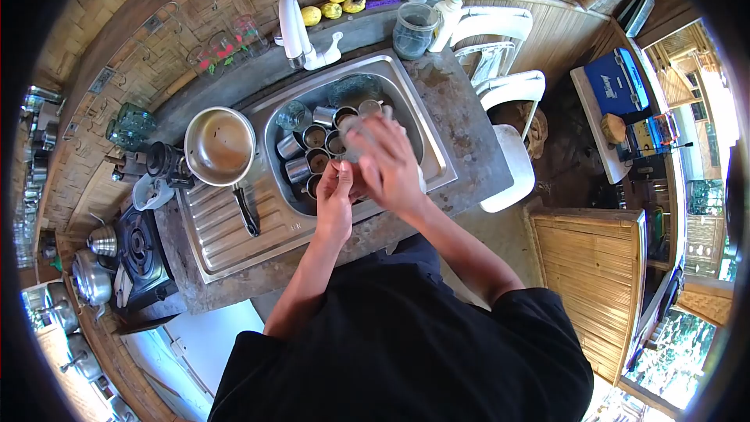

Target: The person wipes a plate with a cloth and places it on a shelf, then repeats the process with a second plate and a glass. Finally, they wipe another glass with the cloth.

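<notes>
Both of my hands are over the steel sink (433, 137). My left hand (336, 191) has its fingers bent together near the basin's front edge, close to the other hand; what they hold, if anything, is hidden. Slightly blurred, my right hand (384, 158) is raised over the basin, with something greyish partly visible beside its fingers. Several metal cups (315, 137) stand close together in the basin, left of my hands. A clear glass (294, 116) and a large glass bowl (355, 90) lie toward the back of the basin.
A saucepan (220, 145) rests on the ridged drainboard (219, 227). The white faucet (295, 31) rises behind the basin. A jar (414, 31) and a soap bottle (447, 22) stand at the back right. White chairs (512, 160) are to the right, a gas stove (141, 246) to the left.
</notes>
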{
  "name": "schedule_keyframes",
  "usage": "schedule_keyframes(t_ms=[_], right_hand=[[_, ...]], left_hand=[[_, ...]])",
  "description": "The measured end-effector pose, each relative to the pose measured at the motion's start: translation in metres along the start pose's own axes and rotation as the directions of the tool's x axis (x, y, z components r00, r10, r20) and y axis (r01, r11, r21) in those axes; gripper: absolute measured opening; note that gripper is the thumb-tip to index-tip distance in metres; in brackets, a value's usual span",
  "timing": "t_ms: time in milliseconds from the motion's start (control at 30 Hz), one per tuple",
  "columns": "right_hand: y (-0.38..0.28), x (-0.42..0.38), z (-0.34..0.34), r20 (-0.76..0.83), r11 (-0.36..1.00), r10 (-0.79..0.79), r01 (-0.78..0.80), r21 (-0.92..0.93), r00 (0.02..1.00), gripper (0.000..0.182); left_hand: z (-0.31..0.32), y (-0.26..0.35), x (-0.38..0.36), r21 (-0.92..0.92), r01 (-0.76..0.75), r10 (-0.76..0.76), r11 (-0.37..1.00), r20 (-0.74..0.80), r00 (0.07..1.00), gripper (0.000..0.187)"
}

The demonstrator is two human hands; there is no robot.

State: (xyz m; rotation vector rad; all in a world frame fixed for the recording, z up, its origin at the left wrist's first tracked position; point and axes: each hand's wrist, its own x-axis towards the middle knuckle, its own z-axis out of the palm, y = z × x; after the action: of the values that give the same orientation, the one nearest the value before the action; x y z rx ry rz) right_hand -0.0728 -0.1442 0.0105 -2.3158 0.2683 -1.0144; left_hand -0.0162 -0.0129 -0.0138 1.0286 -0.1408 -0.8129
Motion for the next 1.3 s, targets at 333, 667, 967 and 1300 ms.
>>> schedule_keyframes(t_ms=[333,667,967,1300], right_hand=[[-0.005,-0.006,0.026,0.071,0.983,0.181,-0.178,-0.046,0.981,0.044],[-0.020,-0.040,0.015,0.188,0.986,-0.005,0.036,-0.160,0.982,0.046],[-0.008,-0.004,0.006,0.087,0.994,0.093,-0.087,-0.062,0.992,0.037],[0.011,0.003,0.026,0.080,0.812,0.528,-0.530,0.245,0.846,0.038]], left_hand=[[-0.030,-0.004,0.016,-0.347,0.179,-0.164,0.921,0.074,0.984,0.013],[-0.044,-0.002,0.024,-0.431,0.205,-0.207,0.879,0.044,0.977,0.039],[-0.018,-0.008,0.003,-0.095,0.074,-0.076,0.993,-0.014,0.997,0.018],[-0.027,0.001,-0.001,-0.124,-0.013,0.015,0.992,0.011,1.000,0.021]])
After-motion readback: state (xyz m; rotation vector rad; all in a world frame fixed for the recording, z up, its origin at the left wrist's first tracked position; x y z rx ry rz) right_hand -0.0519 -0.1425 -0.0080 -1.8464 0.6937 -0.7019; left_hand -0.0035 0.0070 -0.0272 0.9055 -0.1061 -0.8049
